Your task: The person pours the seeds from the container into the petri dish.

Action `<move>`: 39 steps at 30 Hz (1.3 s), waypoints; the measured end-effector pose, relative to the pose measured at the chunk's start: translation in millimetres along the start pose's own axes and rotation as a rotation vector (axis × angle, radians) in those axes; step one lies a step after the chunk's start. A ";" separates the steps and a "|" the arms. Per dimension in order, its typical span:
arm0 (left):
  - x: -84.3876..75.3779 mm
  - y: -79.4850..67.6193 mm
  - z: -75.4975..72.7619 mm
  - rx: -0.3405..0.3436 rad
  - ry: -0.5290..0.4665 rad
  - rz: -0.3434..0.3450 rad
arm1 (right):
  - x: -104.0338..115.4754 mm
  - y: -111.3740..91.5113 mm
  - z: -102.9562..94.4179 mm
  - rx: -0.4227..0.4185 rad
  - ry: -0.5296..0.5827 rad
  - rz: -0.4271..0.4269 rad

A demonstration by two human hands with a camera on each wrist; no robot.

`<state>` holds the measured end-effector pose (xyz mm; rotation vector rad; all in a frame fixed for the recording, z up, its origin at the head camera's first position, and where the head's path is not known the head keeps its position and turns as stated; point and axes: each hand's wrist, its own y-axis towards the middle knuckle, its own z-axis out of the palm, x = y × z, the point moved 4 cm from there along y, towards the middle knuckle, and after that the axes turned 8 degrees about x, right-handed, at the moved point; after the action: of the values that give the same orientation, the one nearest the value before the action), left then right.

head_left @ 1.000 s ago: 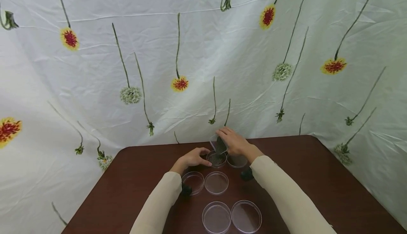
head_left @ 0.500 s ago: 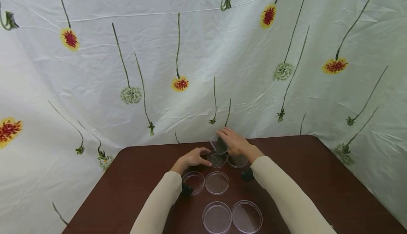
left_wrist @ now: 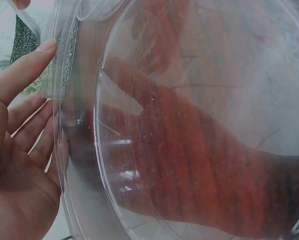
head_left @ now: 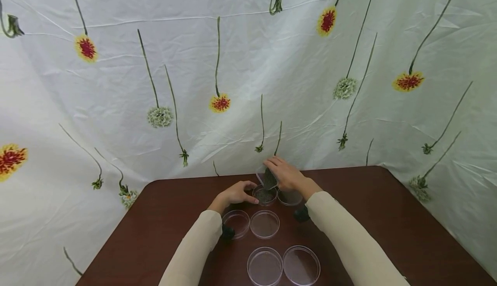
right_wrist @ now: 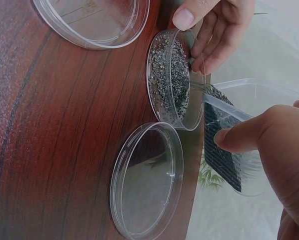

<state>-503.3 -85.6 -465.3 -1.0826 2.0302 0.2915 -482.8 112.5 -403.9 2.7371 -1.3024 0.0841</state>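
A: What do your fingers grasp, across 2 hands?

B: Your left hand [head_left: 237, 192] grips 1 round, transparent dish [head_left: 265, 203], thumb and fingers curved about its side. Your right hand [head_left: 287, 176] grasps 1 clear container [head_left: 268, 177], thumb pressed to its wall; some of that hand's fingers are hidden.

A: Where is your container, relative to the gripped dish?

B: Tilted, its lip above the dish's rim; whether they touch, you cannot tell here. Dark granules [right_wrist: 175, 75] occur in 2 places: spread within the dish and massed in the container, down to its lip.

A: How many dishes lie before you?

B: 6, in 3 rows of 2. Beside the gripped dish, on your right, is the back-right dish [head_left: 289, 196]. Nearer you are the middle-left dish [head_left: 235, 224] and middle-right dish [head_left: 265, 224]; nearest, the front-left dish [head_left: 265, 266] and front-right dish [head_left: 301, 265].

A: And farther out?

B: 2 pale sleeves [head_left: 194, 247] on your arms, 2 dark objects [head_left: 301, 213] at your wrists, 1 dark red-brown table [head_left: 388, 217], and 1 white cloth [head_left: 248, 61] behind it, bearing 5 red-and-yellow flowers [head_left: 220, 103].
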 end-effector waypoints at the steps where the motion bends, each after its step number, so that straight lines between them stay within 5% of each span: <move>1: 0.0 -0.1 0.1 0.000 0.000 0.000 | -0.2 0.1 0.3 0.001 -0.001 0.002; 18: -0.2 -1.2 0.5 0.000 -0.005 -0.004 | -7.6 -0.2 4.4 -0.014 0.128 0.082; 39: -3.1 -3.6 -0.1 0.001 -0.001 0.014 | -14.1 -0.7 -1.7 -0.129 0.356 0.099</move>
<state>-499.6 -86.0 -462.4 -1.0681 2.0378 0.2975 -491.2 124.0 -403.6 2.4067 -1.2878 0.4556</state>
